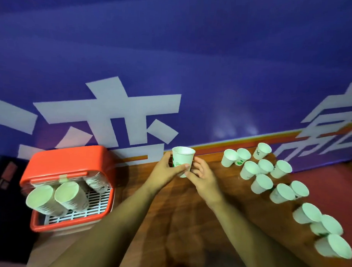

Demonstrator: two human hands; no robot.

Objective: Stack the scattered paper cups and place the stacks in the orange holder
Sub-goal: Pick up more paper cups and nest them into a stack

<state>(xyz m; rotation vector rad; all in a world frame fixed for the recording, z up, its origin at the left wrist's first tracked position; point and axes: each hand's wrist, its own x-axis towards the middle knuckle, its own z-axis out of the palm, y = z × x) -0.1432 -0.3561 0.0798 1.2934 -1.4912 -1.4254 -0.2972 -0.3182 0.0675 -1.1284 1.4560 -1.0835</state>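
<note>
A white paper cup (pixel 182 156) with a green print stands upright at the middle of the wooden table, near the back wall. My left hand (pixel 166 169) grips it from the left, thumb across its front. My right hand (pixel 201 174) touches its lower right side with curled fingers. The orange holder (pixel 70 159) sits at the table's left end with three stacks of cups (pixel 69 195) leaning inside on a white grid. Several loose cups (pixel 263 166) stand scattered on the right, more of them (pixel 325 228) toward the near right edge.
A blue banner wall (pixel 173 73) with large white characters rises right behind the table. A dark object (pixel 4 177) lies left of the holder. Bare wooden tabletop (pixel 178 213) shows between my forearms.
</note>
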